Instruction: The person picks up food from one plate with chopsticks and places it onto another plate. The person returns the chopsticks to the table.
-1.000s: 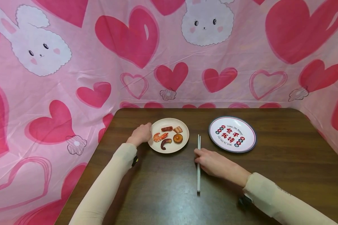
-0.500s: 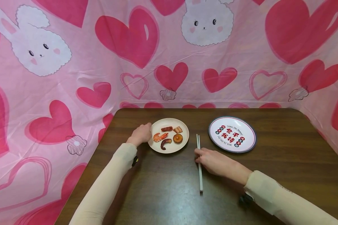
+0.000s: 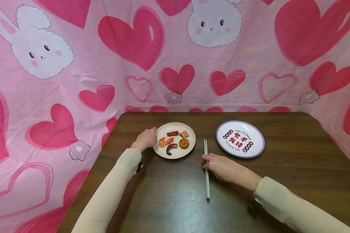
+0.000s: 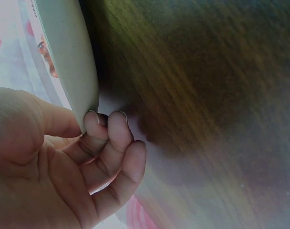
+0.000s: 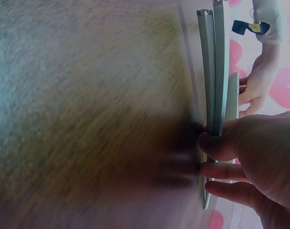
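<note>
At its left edge, a cream plate is pinched by my left hand; in the left wrist view the thumb lies on the rim and curled fingertips reach beneath it. On the plate lie a shrimp, a small sausage, a bacon-like slice, a mushroom cap and a dark curled tentacle. My right hand pinches a pair of pale chopsticks between thumb and fingers. The chopsticks run lengthwise, side by side, low over the table; whether they touch it I cannot tell.
To the right stands a white plate with a blue rim and red lettering. Both plates rest on a dark brown wooden table. A pink cloth with hearts and rabbits hangs behind and at the sides.
The near ends of the chopsticks have swung slightly to the right, with a small shift of my right hand. My left hand and both plates stay where they were.
</note>
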`<state>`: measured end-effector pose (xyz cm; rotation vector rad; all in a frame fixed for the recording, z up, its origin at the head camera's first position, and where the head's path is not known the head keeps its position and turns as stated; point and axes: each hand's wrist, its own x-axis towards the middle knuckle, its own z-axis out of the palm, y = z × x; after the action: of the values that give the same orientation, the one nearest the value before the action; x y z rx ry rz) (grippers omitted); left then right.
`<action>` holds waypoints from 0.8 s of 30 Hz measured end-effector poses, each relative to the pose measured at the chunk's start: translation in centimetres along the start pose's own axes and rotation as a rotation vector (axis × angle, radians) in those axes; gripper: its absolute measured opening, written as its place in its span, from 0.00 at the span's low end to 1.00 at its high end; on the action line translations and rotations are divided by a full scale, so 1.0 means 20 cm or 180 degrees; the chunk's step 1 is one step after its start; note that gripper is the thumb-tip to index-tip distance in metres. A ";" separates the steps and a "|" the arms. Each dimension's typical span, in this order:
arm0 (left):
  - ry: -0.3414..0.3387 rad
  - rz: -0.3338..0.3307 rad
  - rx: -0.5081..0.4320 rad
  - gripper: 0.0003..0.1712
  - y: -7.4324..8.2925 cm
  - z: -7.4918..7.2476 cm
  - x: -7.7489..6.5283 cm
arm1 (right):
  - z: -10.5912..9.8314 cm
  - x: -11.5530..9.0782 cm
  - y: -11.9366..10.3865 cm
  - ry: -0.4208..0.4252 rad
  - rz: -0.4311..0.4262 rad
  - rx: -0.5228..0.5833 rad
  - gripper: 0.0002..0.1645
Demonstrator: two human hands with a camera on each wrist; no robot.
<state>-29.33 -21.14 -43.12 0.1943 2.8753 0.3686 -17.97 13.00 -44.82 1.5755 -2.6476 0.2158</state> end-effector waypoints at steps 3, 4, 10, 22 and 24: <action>-0.0001 -0.0001 -0.0004 0.18 0.00 0.00 0.00 | 0.00 -0.01 0.00 0.0017 -0.0020 0.0008 0.12; 0.0000 -0.0002 -0.0008 0.18 0.00 0.00 0.00 | 0.00 -0.01 0.00 0.0030 -0.0029 0.0009 0.13; -0.0001 -0.0002 -0.0031 0.18 0.00 0.00 0.00 | 0.01 -0.02 0.01 0.0116 -0.0067 0.0011 0.14; -0.0055 -0.0015 -0.0088 0.22 0.00 -0.01 0.00 | 0.02 -0.03 0.03 0.0142 -0.0063 0.0101 0.18; -0.0063 -0.0019 -0.0094 0.22 0.00 -0.01 0.00 | 0.01 -0.03 0.03 0.0120 -0.0043 0.0126 0.19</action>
<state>-29.30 -21.18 -43.00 0.1832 2.8486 0.4054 -18.26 13.78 -45.24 1.5841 -2.6194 0.2961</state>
